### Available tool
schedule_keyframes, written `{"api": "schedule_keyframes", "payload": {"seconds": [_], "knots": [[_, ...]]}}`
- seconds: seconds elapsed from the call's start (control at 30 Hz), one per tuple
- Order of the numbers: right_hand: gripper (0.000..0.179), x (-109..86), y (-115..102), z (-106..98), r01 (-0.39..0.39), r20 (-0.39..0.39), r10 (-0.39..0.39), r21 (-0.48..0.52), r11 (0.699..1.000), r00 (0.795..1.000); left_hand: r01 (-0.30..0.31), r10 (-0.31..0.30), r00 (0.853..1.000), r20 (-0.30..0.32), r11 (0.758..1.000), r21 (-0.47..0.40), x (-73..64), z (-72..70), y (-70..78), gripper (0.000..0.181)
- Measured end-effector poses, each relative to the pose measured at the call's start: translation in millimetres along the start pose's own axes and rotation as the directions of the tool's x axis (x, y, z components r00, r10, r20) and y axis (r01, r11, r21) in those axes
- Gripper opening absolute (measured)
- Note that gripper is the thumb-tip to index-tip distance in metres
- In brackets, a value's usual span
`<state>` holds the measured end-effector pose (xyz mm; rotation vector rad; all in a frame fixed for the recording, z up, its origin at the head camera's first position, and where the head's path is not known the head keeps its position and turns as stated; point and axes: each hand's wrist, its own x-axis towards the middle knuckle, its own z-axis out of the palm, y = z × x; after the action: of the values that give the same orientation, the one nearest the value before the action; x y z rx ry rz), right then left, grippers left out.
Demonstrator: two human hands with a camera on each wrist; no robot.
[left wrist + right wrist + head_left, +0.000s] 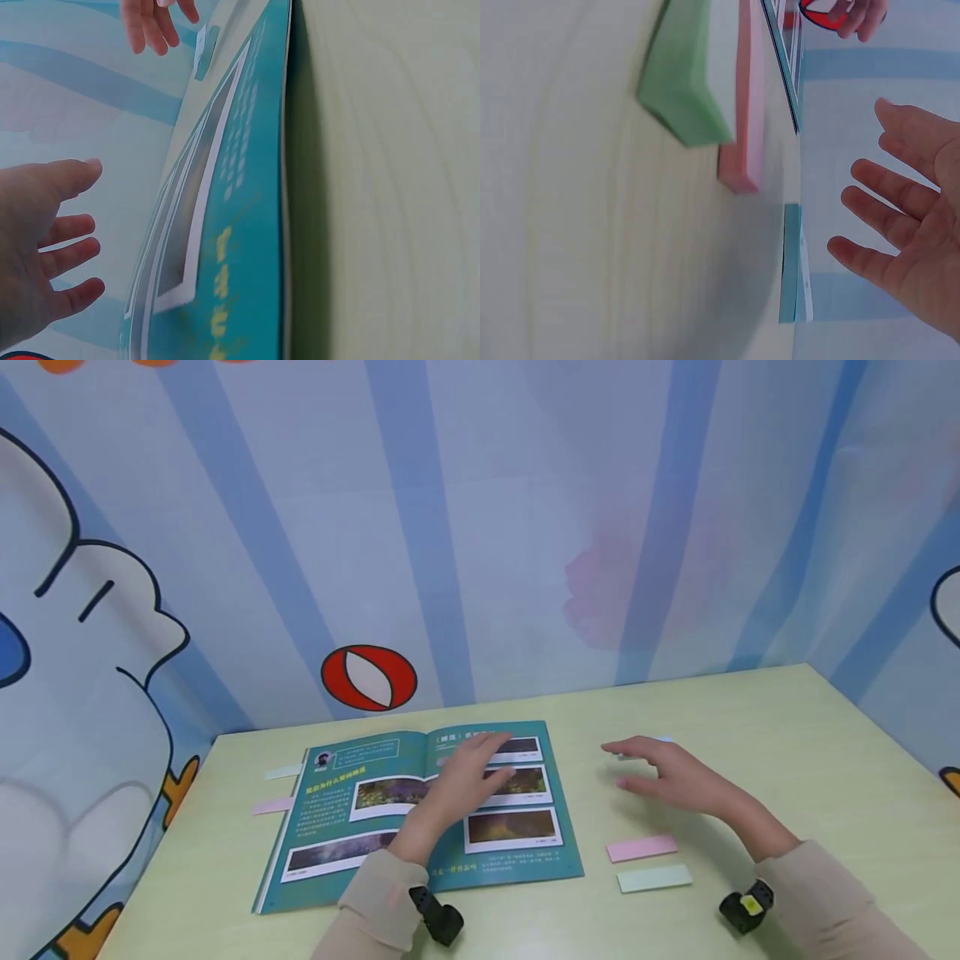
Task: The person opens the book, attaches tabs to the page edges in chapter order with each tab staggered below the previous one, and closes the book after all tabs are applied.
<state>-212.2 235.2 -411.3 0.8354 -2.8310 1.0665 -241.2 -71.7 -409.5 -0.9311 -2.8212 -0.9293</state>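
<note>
A teal magazine (337,827) lies spread on the table, with pictures and text on both pages. My left hand (457,789) hovers over its right page, fingers loosely spread and holding nothing. To the right of the magazine, my right hand (671,777) hangs above the table with relaxed, parted fingers and nothing in them. Partly hidden behind it is a blue sticky-note pad (790,262). Nearer to me lie a pink sticky-note pad (641,848) and a pale green one (654,879), one in front of the other.
A pale green tab (282,772) and a pink tab (272,807) stick out from the magazine's left edge. Behind the pale wooden table (750,727) hangs a striped blue cloth (510,568) with cartoon drawings. Each wrist wears a small black camera.
</note>
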Motion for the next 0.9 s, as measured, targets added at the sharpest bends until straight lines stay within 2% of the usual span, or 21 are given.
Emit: {"api": "schedule_keyframes", "payload": {"seconds": [0.23,0.43,0.67,0.9], "knots": [[0.042,-3.5,16.2,-8.8,-0.032,-0.070,0.033,0.008,0.999,0.997,0.044,-0.042,0.998,0.042,0.998,-0.046,7.2,13.1,7.4,0.052],[0.042,-4.9,28.3,-16.9,-0.088,-0.109,0.090,0.019,0.996,0.990,0.057,-0.055,0.998,0.041,0.997,-0.056,10.9,19.9,9.3,0.053],[0.041,-4.2,46.1,-19.9,-0.142,-0.163,0.143,0.016,0.990,0.976,0.070,-0.066,0.997,0.043,0.992,-0.107,15.3,28.6,12.2,0.053],[0.043,-4.3,56.7,-23.3,-0.187,-0.175,0.187,0.022,0.982,0.967,0.083,-0.079,0.996,0.034,0.988,-0.133,24.5,40.8,16.4,0.053]]}}
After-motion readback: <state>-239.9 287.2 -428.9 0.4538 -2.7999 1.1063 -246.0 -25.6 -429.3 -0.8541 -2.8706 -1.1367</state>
